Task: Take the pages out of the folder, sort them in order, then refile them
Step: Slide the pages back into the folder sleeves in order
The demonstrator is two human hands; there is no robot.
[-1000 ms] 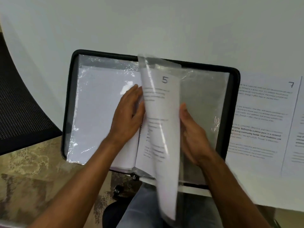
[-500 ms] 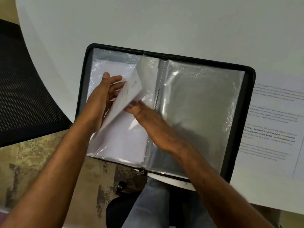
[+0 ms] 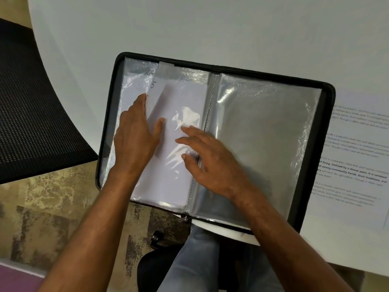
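Observation:
A black zip folder (image 3: 327, 127) lies open on the white table, its near edge hanging over the table's rim. Clear plastic sleeves fill both halves. On the left half a sleeve holding the page marked 5 (image 3: 154, 85) lies almost flat, slightly skewed over the white pages beneath. My left hand (image 3: 134, 140) presses flat on that sleeve, fingers spread. My right hand (image 3: 206, 157) rests flat near the spine, fingers spread on the sleeve. The right half shows an empty clear sleeve (image 3: 263, 133).
Loose printed pages (image 3: 355, 165) lie on the white table (image 3: 210, 24) right of the folder. A black mesh chair (image 3: 31, 106) stands at the left. My jeans-clad leg (image 3: 202, 260) and patterned carpet (image 3: 42, 218) show below.
The sleeve with page 5, upright in both hands a second ago, has been turned over to the left and laid down. Both hands now press it flat.

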